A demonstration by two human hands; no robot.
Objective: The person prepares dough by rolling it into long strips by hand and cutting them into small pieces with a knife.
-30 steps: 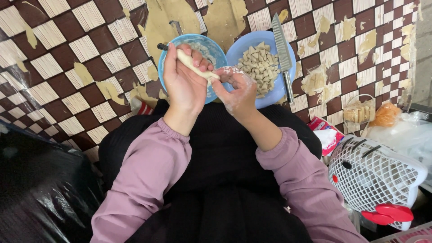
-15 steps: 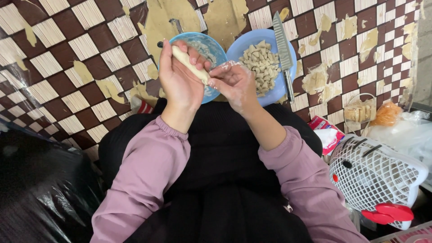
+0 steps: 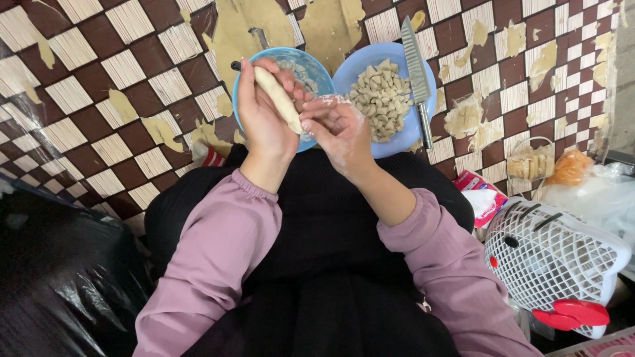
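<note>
Two pink sleeves (image 3: 218,251) reach forward over a dark lap. Beyond them, the left hand (image 3: 264,119) is curled around a pale roll of dough (image 3: 278,99), holding it tilted above the near rim of a light blue bowl (image 3: 311,66). The right hand (image 3: 337,129), dusted with flour, pinches the roll's lower end between its fingertips. Farther out, a second blue bowl (image 3: 426,89) holds cut dough pieces (image 3: 380,99), with a knife (image 3: 417,73) lying across its rim on the checkered floor (image 3: 99,86).
</note>
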